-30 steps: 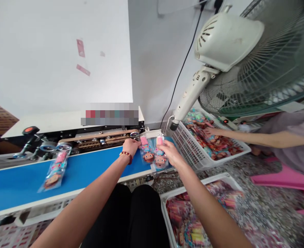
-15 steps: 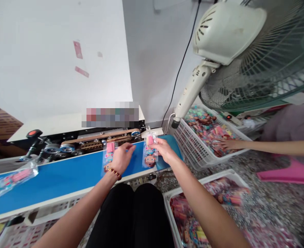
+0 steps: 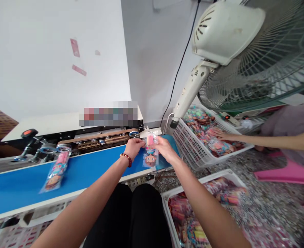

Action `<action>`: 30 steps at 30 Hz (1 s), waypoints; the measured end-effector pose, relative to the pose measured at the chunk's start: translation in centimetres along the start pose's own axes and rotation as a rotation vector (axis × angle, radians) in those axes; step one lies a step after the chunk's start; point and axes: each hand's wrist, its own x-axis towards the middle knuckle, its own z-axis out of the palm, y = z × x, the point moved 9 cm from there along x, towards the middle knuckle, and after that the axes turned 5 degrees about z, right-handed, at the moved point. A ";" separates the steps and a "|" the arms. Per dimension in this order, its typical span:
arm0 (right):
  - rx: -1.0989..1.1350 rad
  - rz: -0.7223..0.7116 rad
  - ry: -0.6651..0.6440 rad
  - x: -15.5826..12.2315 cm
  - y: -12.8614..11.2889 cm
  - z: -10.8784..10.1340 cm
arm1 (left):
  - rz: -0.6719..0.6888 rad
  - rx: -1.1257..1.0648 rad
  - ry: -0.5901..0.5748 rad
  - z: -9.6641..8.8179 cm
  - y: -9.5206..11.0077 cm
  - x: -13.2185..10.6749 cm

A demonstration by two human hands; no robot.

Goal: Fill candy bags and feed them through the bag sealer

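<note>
A clear plastic packet [image 3: 150, 159] with pink and yellow sticks and a cartoon face hangs upright over the blue conveyor belt's right end. My right hand [image 3: 164, 148] grips its right edge, thumb and fingers closed. My left hand [image 3: 133, 148], with a beaded bracelet on the wrist, has its fingers pinched together at the packet's left edge. Another packet [image 3: 56, 171] lies slanted on the blue belt [image 3: 92, 168] to the left, its top by the sealing machine's rollers [image 3: 64, 148].
A white basket [image 3: 193, 151] full of packets stands at the right, with another person's hand [image 3: 219, 134] in it. A second crate [image 3: 167, 203] of packets sits by my right knee. A big fan [image 3: 229, 34] leans in above, and a pink stool [image 3: 283, 175] stands far right.
My left hand has left the packet on the belt and moved right to the one in my right hand. The belt packet travelled left; the packet at the far left is gone from view.
</note>
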 end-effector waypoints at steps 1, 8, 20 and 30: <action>-0.024 -0.006 0.004 0.0 -0.1 0.1 | -0.019 -0.025 0.010 0.0 0.0 -0.1; -0.085 -0.009 0.004 0.3 -0.4 0.2 | -0.044 -0.125 -0.035 0.6 -0.1 0.0; 0.110 -0.178 0.039 -1.7 -4.5 -1.3 | 0.489 0.021 0.134 -1.8 4.5 -2.9; -0.126 -0.487 0.068 -6.4 -12.5 -1.4 | 0.605 -0.067 0.137 -2.0 8.0 -7.2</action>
